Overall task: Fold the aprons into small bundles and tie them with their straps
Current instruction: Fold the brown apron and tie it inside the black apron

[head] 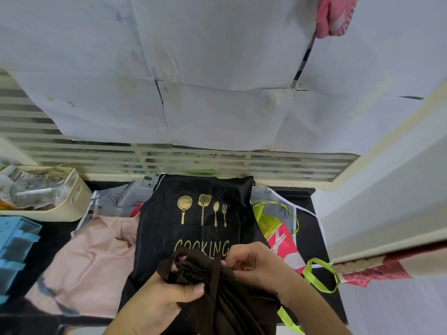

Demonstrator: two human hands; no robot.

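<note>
Here, in the head view, the step in hand looks like the tying: a dark brown cloth apron, gathered into a bunched bundle (193,269), is held up over a flat black glossy apron printed with gold utensils and the word "COOKING" (200,213), which lies on the dark table (306,228). The left hand (164,298) grips the bundle from below, its thumb curled over the gathered folds. The right hand (251,262) has its fingers bent in and appears to pinch the bundle's dark brown flat strap (215,274), which runs down across the front of the cloth. A loop of strap also stands out at the bundle's upper left.

By my reading the bundle is folded and the wrap is only begun. The next move calls for drawing the strap taut around the folds while the left hand keeps them compressed, then knotting the ends; soft cloth will spring open if that grip slackens.

Other aprons wait on the table: a pale pink one (94,257) to the left, a grey printed one (116,197) behind it, and a red-and-white one with lime green ribbon straps (316,276) to the right.

Whether the strap already circles the bundle's back is hidden. The right fingertips are tucked out of sight, and the bundle's lower part merges with dark cloth at the picture's bottom edge.
</note>
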